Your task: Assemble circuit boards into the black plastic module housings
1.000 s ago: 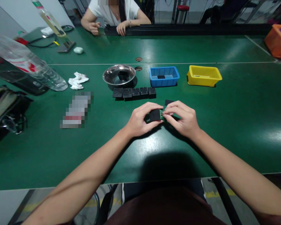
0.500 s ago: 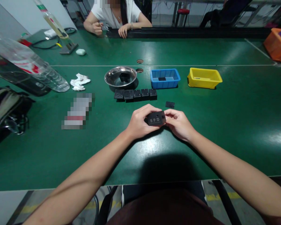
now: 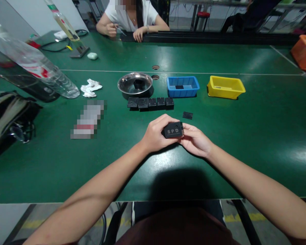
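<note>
My left hand (image 3: 158, 131) is wrapped round a small black plastic box marked "SPD" (image 3: 172, 130), its lettered face turned up towards me. At the box's right end, my right hand (image 3: 196, 140) grips the edge, with some of its fingers hidden under and behind the box. A thin flat black plate (image 3: 187, 115) lies on the green table just beyond my right hand. Behind my left hand stands a row of several similar black boxes (image 3: 152, 103).
A steel bowl (image 3: 121, 87) holds a black part. To its right stand a blue bin (image 3: 183, 92) with a dark plate inside and a yellow bin (image 3: 225, 92). Large plastic bottles (image 3: 48, 73), crumpled tissue (image 3: 89, 89) and a bag (image 3: 10, 119) lie left. A person sits opposite.
My right hand has shifted lower along the box's right end, its fingers now more beneath it. The box is turned slightly. The whole view has shifted a little.
</note>
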Available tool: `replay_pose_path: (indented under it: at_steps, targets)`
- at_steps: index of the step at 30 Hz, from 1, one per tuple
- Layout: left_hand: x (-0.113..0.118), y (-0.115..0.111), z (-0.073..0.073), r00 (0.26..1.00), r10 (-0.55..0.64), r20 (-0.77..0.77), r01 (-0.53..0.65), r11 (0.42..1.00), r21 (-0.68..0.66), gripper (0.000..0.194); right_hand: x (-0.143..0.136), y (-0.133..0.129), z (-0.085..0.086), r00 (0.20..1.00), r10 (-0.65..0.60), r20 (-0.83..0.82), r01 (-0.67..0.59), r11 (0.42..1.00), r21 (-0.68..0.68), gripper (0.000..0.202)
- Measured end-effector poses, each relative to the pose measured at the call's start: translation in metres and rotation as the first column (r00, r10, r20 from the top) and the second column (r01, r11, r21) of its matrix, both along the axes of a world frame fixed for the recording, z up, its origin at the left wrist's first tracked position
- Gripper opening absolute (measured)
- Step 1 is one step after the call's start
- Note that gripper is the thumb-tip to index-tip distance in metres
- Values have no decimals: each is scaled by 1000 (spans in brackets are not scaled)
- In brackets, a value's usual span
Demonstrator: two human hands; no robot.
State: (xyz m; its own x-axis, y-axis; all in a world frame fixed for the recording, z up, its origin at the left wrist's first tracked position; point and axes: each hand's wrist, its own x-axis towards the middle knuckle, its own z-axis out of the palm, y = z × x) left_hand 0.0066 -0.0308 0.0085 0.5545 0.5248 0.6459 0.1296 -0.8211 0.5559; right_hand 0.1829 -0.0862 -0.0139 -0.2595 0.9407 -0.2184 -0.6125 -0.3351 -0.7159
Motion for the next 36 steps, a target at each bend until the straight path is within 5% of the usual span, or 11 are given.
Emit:
replay_pose_path:
  at_steps: [36]
  targets:
    - [2,-3,5,999,35,-34,-37,998,-45,27,-4,-4,2,1000,-18,-22,18,1000,3,19]
